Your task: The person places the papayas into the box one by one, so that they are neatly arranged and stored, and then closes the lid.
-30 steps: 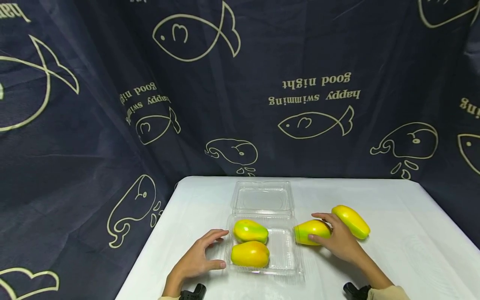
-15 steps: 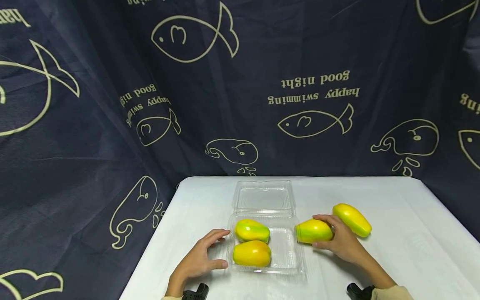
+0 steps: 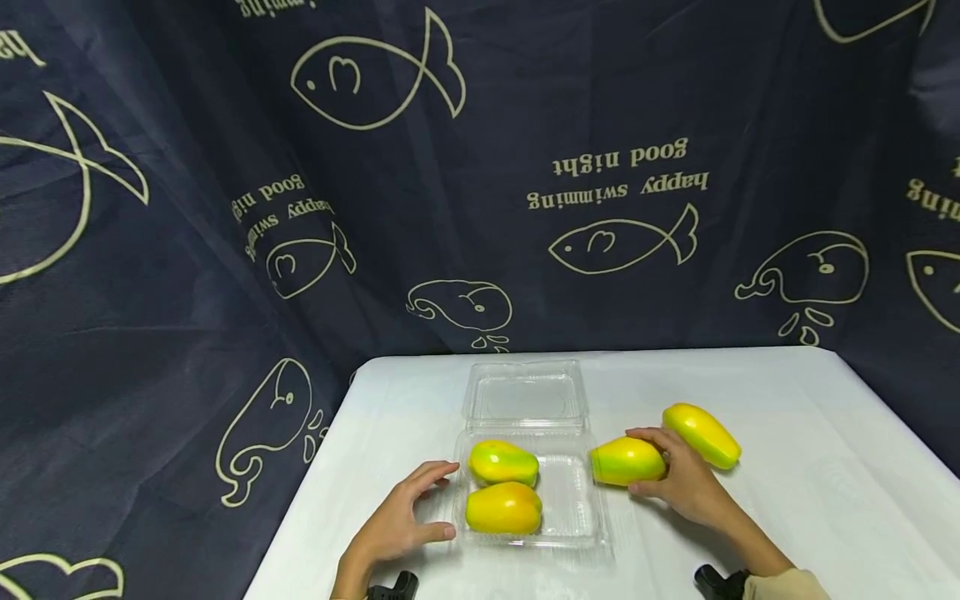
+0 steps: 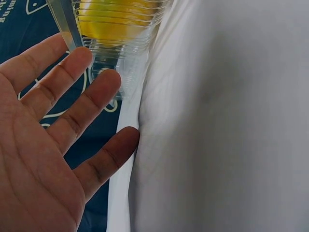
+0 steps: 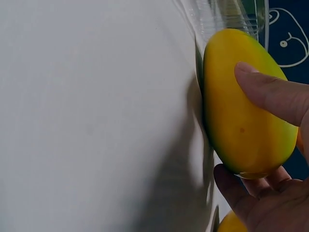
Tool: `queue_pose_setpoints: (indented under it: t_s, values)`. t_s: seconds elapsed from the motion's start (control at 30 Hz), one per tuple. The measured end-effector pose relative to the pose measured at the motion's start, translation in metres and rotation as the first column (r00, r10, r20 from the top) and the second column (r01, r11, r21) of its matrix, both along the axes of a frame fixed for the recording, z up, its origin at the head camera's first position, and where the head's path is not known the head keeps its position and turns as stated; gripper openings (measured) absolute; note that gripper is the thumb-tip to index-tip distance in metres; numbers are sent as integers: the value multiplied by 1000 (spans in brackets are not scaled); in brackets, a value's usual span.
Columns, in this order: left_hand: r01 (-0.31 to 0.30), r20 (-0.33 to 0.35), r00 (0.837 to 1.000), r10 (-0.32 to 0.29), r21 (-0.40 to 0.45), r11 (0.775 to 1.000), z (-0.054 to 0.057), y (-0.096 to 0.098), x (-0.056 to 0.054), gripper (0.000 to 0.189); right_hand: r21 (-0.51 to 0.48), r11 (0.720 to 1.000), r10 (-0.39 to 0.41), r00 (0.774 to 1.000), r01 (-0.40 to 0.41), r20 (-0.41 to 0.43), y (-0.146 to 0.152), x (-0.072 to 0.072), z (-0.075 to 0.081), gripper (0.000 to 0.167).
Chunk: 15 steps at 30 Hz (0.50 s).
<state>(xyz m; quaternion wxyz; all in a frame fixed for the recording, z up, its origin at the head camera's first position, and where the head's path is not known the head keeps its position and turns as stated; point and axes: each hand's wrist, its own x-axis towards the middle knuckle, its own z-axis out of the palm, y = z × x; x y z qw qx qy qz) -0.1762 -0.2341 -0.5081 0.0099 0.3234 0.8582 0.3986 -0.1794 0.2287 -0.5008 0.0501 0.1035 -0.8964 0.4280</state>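
Note:
On the white table, a yellow-green papaya lies just right of a clear plastic clamshell box. My right hand grips its right end, with the thumb along the near side and the fingers around the far side and end; the right wrist view shows the thumb pressed on the skin. Inside the box's left half lie two papayas, a green-yellow one behind an orange-yellow one. At the box's left edge my left hand is held with fingers spread, fingertips close to the wall, nothing held.
The box's lid is folded back flat behind it. Another papaya lies behind and right of my right hand. A dark blue curtain with fish and whale drawings stands behind the table and at its sides.
My right thumb has slid from over the papaya to lower on its near side, near the right end. The papaya itself has hardly moved, and the left hand keeps its place.

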Motion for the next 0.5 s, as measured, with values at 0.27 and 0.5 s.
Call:
queue_pose_setpoints:
  t_s: [0.27,0.5]
  values:
    - [0,-9,1000,0,4,1000,2,2,0,81,50,997,-50,998,52,-40,7,9,6,74]
    - [-17,2,1000,17,-1,1000,3,1,1,81,77,992,-90,994,95,-63,9,14,10,75]
